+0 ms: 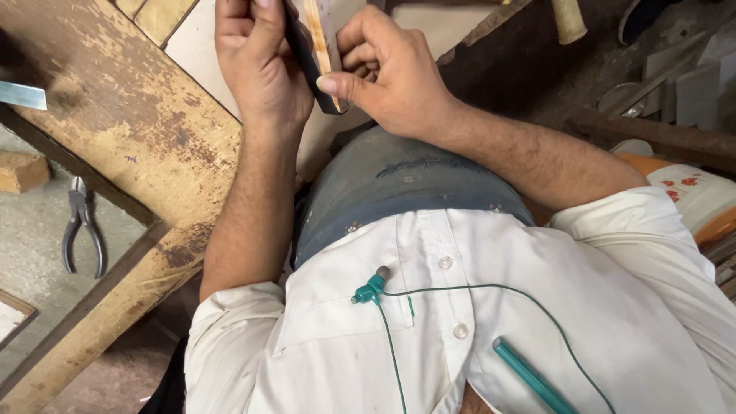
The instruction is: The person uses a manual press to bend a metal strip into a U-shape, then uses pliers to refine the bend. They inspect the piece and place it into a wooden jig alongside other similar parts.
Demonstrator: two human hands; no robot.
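Both hands meet at the top centre, in front of my white shirt. My left hand (257,65) wraps around a dark flat strip (310,65) that runs up out of frame. My right hand (387,69) grips the same piece from the other side, thumb pressed on the strip's lower end. A pale wooden strip (320,34) lies against the dark one between the two hands. The upper ends of both strips are cut off by the frame edge.
A worn wooden bench (130,115) slants across the left. Pliers (80,226) lie on the grey floor at the left, near a wood block (21,170). A painted orange-and-white container (694,195) sits at the right. Earphone cable (460,291) and a teal pen (533,377) hang on my shirt.
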